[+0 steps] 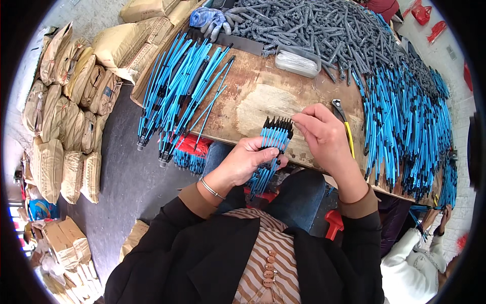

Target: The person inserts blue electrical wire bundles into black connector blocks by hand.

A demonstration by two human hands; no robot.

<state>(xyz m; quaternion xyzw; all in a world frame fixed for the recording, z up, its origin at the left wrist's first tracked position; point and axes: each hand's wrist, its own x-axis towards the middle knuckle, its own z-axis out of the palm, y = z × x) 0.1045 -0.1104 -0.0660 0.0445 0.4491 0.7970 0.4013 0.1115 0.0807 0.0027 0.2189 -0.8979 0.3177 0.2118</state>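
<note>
- The left hand [247, 161], at 8 o'clock from what it holds, is clamped on a bundle of slim blue rods [276, 134], with its thumb laid across their face.
- The right hand [321, 133] is at 3 o'clock from the bundle, its thumb and forefinger drawn together at the black tips [278, 122]; I cannot tell whether a tip or some thin piece lies between them.
- The bundle sits above the person's lap, by the near edge of the wooden tabletop [230, 119], with its tips toward 12 o'clock and blue lengths showing below the left hand toward 7.
- Each rod looks light and plastic, probably fairly stiff along its length but springy if bent; the bundle should weigh little.
- The blue surfaces look smooth, so the rods could slide past one another if the grip slackens; a broad hold around the middle, thumb flat across, seems best.
- The black tips look narrow and perhaps easily bent, so a light fingertip pinch suits them better than a squeeze.
- Around the bundle, loose blue rods [174, 96] lie at 10 o'clock and a larger pile of blue rods [405, 126] at 3, with yellow-handled pliers [347, 129] between that pile and the right hand.
- A clear tray of thin pale pins [297, 62] stands between 12 and 1 o'clock, before a heap of grey plastic sleeves [304, 30].
</note>
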